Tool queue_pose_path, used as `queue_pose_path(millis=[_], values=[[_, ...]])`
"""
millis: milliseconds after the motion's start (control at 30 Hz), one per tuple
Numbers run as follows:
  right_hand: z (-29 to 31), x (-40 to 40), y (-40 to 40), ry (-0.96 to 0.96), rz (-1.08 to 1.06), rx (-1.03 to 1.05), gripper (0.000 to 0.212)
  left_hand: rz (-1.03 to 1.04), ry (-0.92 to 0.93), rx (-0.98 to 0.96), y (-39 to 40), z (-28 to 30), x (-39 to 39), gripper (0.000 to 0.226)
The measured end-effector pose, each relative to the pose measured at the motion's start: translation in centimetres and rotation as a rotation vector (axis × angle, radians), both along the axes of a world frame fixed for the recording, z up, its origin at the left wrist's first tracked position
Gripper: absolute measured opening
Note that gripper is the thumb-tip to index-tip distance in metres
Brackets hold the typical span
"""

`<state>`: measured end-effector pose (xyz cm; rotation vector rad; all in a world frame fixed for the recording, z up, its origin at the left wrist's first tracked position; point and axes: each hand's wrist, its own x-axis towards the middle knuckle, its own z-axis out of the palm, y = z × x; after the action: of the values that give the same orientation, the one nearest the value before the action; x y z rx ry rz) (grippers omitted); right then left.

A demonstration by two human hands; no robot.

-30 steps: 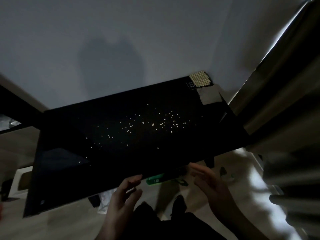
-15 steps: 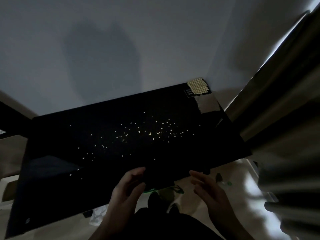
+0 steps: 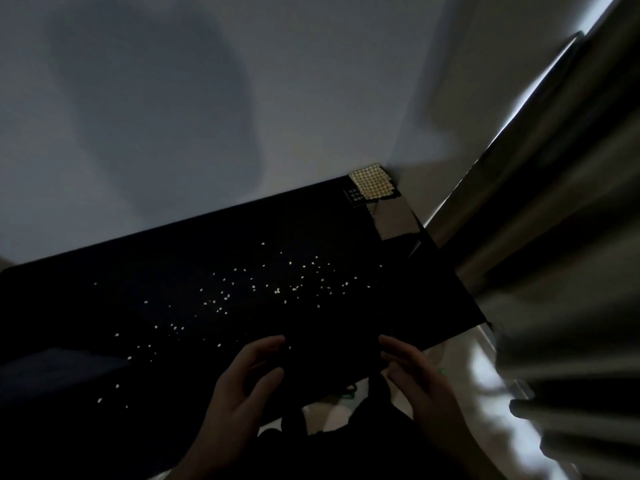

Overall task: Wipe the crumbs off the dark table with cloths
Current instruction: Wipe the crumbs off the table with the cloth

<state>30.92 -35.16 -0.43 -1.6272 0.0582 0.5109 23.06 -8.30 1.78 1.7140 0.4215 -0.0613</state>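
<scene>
The dark table (image 3: 104,271) slants across the dim view, strewn with many pale crumbs (image 3: 273,289) from its middle toward the near left. In the far right corner lie a yellow checked cloth (image 3: 370,180) and a pale grey cloth (image 3: 394,216) side by side. My left hand (image 3: 239,389) and my right hand (image 3: 415,379) hover over the table's near edge, palms facing each other, fingers apart, nothing in either. Both hands are well short of the cloths.
A plain wall (image 3: 207,116) rises behind the table. Curtains (image 3: 554,237) hang at the right, close to the table's right end, with bright light at their edge. Pale floor (image 3: 485,393) with a small green object (image 3: 349,394) shows below the near edge.
Both hands have moved forward from below the near edge to over the tabletop. The view has shifted closer to the table. Crumbs and cloths lie as before.
</scene>
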Motion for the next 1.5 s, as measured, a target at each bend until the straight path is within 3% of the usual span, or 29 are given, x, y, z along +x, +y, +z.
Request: queue_pose_path(millis=[333, 500, 567, 833, 1000, 1267, 1400, 1500], values=[[0.8, 11.0, -3.9, 0.004, 0.091, 0.024, 0.037, 0.123, 0.026, 0.009, -5.0, -1.0, 7.8, 0.043], [1.2, 17.6, -7.8, 0.051, 0.19, 0.013, 0.041, 0.198, -0.017, -0.022, -9.5, -0.2, 13.8, 0.03], [0.7, 20.5, -9.4, 0.066, 0.229, 0.003, 0.031, 0.228, -0.005, -0.039, -11.1, 0.0, 16.6, 0.034], [-3.3, 31.7, -10.9, 0.035, 0.282, -0.083, 0.035, 0.354, 0.065, -0.002, -13.9, -2.4, 24.1, 0.028], [-8.4, 38.7, -8.3, -0.066, 0.36, -0.282, 0.043, 0.429, 0.164, 0.012, -13.5, -4.5, 25.7, 0.026], [-17.7, 48.3, -1.7, -0.371, 0.655, -0.812, 0.09, 0.514, 0.264, 0.09, -12.7, -6.0, 24.3, 0.026], [-21.5, 49.5, -0.2, -0.324, 0.744, -0.991, 0.113, 0.528, 0.307, 0.146, -12.6, -6.2, 22.8, 0.026], [-23.3, 47.4, -0.2, -0.407, 0.706, -1.051, 0.103, 0.557, 0.331, 0.165, -12.6, -6.2, 21.7, 0.027]])
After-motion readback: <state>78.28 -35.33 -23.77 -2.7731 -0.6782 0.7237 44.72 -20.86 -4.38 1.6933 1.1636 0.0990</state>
